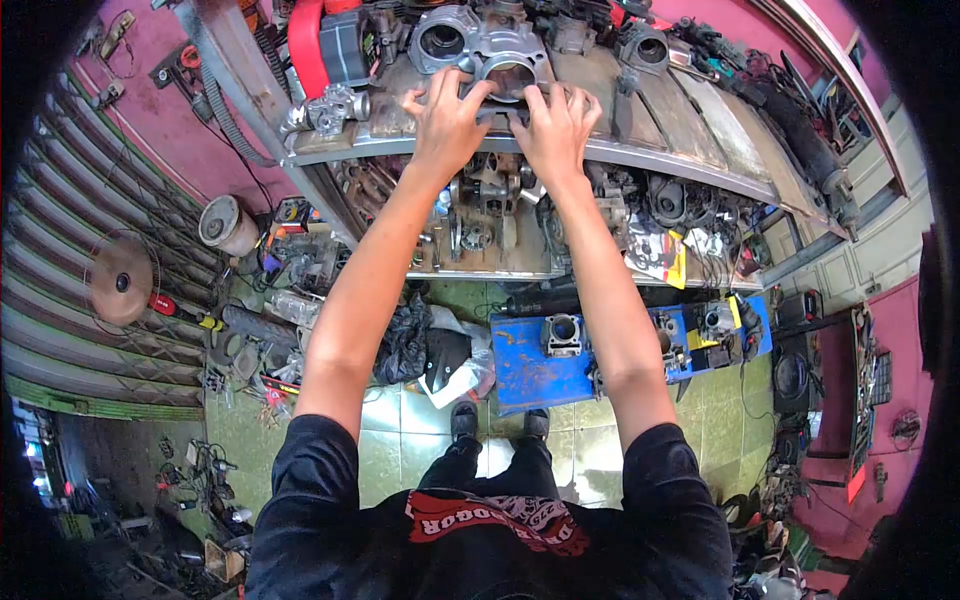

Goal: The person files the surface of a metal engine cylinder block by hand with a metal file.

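A grey metal engine casing (482,38) with round openings lies at the front of the upper shelf. My left hand (450,118) is at the left side of its nearest round opening, with fingers bent and the tips against the rim. On the opposite side, my right hand (556,125) has its fingers curled over the casing's edge. Both thumbs point inward below the opening. What lies under my fingertips is partly hidden. Left of my left hand, a small carburetor-like metal part (335,110) rests near the shelf edge.
A red and black machine (335,45) stands at the upper shelf's left end. More engine parts fill the lower shelf (520,262). Below, a blue bench (535,375) holds a cylinder block (563,336). A fan (122,280) stands left, by the shutter.
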Demonstrator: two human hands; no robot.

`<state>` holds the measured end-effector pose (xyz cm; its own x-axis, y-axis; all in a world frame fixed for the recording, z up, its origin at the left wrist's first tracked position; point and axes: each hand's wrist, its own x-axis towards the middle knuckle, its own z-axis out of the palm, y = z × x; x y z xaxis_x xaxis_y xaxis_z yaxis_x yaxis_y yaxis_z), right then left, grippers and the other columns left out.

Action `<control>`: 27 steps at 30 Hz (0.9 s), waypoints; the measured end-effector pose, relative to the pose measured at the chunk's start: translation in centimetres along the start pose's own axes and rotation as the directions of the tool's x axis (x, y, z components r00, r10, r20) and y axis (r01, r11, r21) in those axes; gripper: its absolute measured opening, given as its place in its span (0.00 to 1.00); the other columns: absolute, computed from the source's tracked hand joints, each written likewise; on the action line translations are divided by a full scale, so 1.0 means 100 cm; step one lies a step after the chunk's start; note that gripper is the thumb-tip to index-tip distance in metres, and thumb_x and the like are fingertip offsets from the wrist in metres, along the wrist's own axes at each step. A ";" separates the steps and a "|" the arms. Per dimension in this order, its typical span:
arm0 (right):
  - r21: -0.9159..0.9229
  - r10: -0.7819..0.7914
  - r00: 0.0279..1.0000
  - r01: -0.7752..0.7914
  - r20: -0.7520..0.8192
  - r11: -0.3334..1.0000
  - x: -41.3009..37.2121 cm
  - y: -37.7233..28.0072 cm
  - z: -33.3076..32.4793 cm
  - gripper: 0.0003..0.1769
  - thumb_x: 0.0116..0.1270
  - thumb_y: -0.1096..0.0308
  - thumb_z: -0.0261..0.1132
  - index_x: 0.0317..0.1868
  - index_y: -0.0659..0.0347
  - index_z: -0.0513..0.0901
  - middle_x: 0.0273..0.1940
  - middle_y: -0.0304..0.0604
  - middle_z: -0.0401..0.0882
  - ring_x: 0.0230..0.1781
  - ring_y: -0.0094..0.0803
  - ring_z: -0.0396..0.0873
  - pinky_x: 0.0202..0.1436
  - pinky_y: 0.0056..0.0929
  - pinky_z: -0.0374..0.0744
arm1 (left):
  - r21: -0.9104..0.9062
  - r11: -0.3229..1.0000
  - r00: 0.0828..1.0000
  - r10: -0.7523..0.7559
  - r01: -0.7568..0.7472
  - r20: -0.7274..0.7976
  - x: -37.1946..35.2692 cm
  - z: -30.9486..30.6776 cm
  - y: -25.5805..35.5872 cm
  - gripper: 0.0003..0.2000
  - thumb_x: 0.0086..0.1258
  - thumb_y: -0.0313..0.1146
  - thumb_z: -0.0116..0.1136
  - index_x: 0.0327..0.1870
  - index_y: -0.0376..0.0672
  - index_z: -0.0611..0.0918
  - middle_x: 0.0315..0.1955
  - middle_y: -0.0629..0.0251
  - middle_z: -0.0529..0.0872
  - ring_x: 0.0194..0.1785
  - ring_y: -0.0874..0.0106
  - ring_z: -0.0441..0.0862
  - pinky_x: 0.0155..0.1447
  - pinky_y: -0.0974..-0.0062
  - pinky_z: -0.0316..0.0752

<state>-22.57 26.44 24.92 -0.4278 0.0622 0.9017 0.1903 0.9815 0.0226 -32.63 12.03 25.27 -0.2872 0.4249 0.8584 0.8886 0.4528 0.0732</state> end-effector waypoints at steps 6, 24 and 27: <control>0.077 -0.027 1.000 0.027 -0.002 0.997 -0.003 -0.001 -0.020 0.29 0.60 0.57 0.74 0.63 0.43 0.81 0.57 0.50 0.80 0.62 0.53 0.73 0.71 0.64 0.61 | -0.032 0.999 0.999 -0.021 0.023 0.039 -0.001 -0.013 0.011 0.31 0.51 0.37 0.80 0.59 0.64 0.82 0.59 0.67 0.77 0.71 0.62 0.70 0.66 0.43 0.54; -0.294 0.246 0.955 -0.191 0.163 0.937 -0.050 0.124 -0.068 0.17 0.68 0.65 0.63 0.56 0.46 0.88 0.50 0.40 0.90 0.63 0.45 0.77 0.69 0.75 0.59 | -0.024 0.991 0.976 0.136 -0.134 0.171 0.022 0.073 0.171 0.13 0.64 0.30 0.62 0.48 0.54 0.89 0.48 0.68 0.87 0.63 0.62 0.77 0.65 0.40 0.60; -0.292 0.250 0.952 -0.192 0.176 0.937 -0.053 0.124 -0.064 0.16 0.68 0.64 0.63 0.55 0.48 0.88 0.48 0.41 0.91 0.62 0.46 0.78 0.70 0.74 0.58 | -0.078 0.993 0.996 0.087 -0.084 0.035 0.024 0.081 0.167 0.07 0.63 0.31 0.61 0.39 0.50 0.89 0.41 0.66 0.88 0.57 0.62 0.80 0.63 0.43 0.60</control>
<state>-12.27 37.11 23.23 -0.5152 0.3366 0.7882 0.5184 0.8548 -0.0262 -21.37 26.97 24.44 -0.2209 0.4898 0.8434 0.9350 0.3524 0.0402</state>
